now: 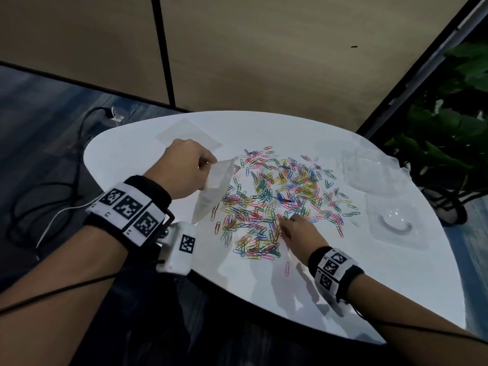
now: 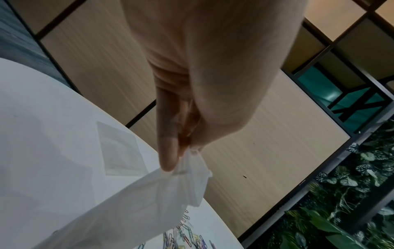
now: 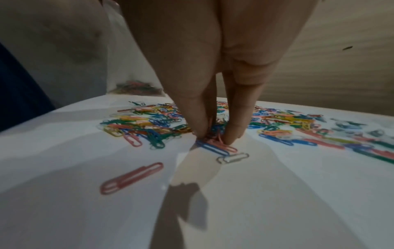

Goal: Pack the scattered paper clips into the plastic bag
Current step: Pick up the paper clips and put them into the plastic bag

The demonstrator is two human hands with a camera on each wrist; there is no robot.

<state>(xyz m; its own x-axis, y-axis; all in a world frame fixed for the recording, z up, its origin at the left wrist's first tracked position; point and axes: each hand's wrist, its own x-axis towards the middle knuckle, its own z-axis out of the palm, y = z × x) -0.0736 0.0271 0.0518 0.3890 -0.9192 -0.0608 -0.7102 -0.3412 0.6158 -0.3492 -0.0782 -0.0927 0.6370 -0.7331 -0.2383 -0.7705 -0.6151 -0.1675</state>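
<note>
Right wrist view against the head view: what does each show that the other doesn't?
Only the right wrist view shows the fingertips closing on a few paper clips at the pile's near edge, and clips already lying in the bottom of the plastic bag.

Only the head view shows the left hand holding the bag by its top, a second flat bag and clear plastic trays on the white table.

Both show the right hand, the coloured pile and a lone pink clip nearer the person.

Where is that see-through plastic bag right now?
In the head view, the translucent plastic bag hangs pinched in the left hand, just left of the colourful paper clip pile.
</note>
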